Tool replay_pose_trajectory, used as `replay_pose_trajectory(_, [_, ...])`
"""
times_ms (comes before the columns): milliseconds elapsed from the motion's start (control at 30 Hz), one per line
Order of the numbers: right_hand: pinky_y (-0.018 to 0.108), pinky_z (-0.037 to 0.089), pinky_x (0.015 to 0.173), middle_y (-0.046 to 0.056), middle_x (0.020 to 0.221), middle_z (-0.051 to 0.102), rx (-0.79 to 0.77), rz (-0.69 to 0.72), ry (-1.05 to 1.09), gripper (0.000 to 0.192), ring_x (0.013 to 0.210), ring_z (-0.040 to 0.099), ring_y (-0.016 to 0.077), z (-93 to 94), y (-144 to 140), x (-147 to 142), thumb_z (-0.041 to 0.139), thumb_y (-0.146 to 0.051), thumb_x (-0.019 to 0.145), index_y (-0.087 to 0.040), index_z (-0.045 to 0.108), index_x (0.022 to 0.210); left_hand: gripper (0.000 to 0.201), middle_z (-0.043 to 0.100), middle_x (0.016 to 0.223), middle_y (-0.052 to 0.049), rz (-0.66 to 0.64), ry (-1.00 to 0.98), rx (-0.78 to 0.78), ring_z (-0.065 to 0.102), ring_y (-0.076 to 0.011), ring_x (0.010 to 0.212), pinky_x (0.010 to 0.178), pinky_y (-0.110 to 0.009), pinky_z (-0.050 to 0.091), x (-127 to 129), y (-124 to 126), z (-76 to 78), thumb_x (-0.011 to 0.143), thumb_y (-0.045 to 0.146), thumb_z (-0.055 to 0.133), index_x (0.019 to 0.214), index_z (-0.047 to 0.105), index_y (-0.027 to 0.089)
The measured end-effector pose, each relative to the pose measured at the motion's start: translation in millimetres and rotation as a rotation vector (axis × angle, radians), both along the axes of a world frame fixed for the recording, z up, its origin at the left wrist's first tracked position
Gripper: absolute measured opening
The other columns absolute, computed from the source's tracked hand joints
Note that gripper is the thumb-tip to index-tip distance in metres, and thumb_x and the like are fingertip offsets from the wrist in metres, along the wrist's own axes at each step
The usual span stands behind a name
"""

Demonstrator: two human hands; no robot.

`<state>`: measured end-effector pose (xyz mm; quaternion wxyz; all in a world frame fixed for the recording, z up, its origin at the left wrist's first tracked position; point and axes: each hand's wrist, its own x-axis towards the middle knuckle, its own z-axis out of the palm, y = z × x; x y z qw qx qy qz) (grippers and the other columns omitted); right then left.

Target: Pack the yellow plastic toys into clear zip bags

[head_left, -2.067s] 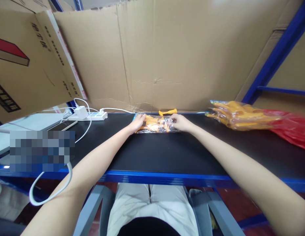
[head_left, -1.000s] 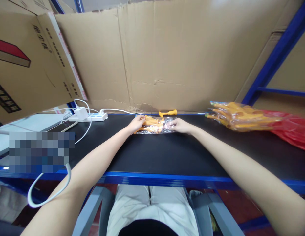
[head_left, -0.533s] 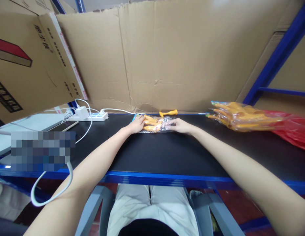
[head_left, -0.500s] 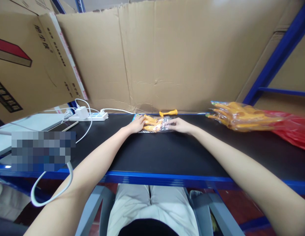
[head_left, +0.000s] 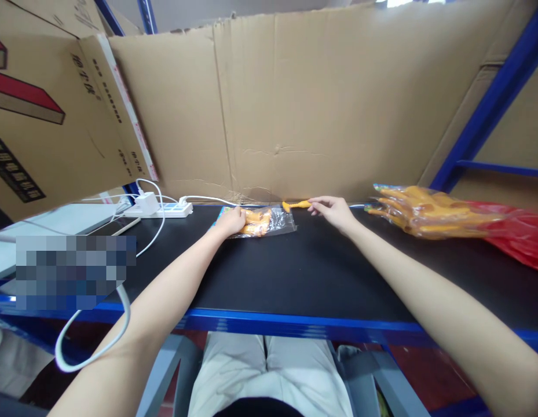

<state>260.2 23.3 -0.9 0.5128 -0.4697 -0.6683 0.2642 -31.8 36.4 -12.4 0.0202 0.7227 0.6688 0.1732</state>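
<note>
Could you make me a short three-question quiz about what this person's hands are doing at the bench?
1. True or false: the left hand rests on the clear bag of orange pieces.
2. What do the right hand fingers touch? A) white power strip B) loose orange piece C) red bag
3. Which side of the black table holds the big pile of orange pieces?

Key: 1 true; 2 B; 3 the right.

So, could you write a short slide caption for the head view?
Left hand holds a clear bag of orange pieces; right hand touches a loose orange piece.
</note>
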Motion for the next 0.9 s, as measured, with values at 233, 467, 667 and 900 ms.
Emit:
replay_pose_trajectory(233, [0.031, 0.045, 0.087, 0.013, 0.106, 0.064, -0.029, -0.181, -0.347, 0.034, 0.092, 0.060, 0.0171, 8.7, 39.6, 7.1, 0.056, -0.017, 0.075, -0.009, 0.061, 0.108, 0.041, 0.056, 0.117, -0.018, 0.009, 0.064, 0.010, 0.053, -0.0261, 0.109, 0.087, -0.034, 0.040, -4.9, 7.9, -10.1, 0.090, 0.037, 0.022, 0.109, 0.049, 0.012])
replay_pose_trajectory(467, [0.036, 0.037, 0.097, 0.014, 0.126, 0.051, 0.026, -0.296, -0.798, 0.044, 0.115, 0.047, 0.0243, 2.7, 77.0, -8.0, 0.049, -0.020, 0.079, -0.011, 0.053, 0.121, 0.040, 0.057, 0.113, -0.018, -0.015, 0.055, 0.039, 0.053, -0.0262, 0.107, 0.087, -0.035, 0.040, -5.2, 7.0, -11.2, 0.090, 0.037, 0.023, 0.107, 0.049, 0.012])
replay_pose_trajectory(667, [0.046, 0.033, 0.096, 0.010, 0.132, 0.046, -0.048, -0.269, -0.984, 0.045, 0.121, 0.039, 0.0284, 0.4, 90.0, -33.2, 0.046, -0.033, 0.082, -0.020, 0.050, 0.125, 0.041, 0.057, 0.114, -0.020, -0.029, 0.030, 0.041, 0.054, -0.0279, 0.106, 0.085, -0.037, 0.041, -5.8, 6.3, -11.4, 0.089, 0.037, 0.022, 0.108, 0.048, 0.011])
replay_pose_trajectory(900, [0.043, 0.033, 0.095, 0.010, 0.131, 0.049, -0.210, -0.235, -1.056, 0.047, 0.120, 0.041, 0.0281, -8.1, 97.1, -43.5, 0.044, -0.037, 0.083, -0.022, 0.049, 0.127, 0.042, 0.056, 0.114, -0.020, -0.051, 0.025, 0.047, 0.053, -0.0285, 0.106, 0.086, -0.038, 0.040, -5.6, 5.9, -11.4, 0.089, 0.036, 0.022, 0.108, 0.049, 0.010])
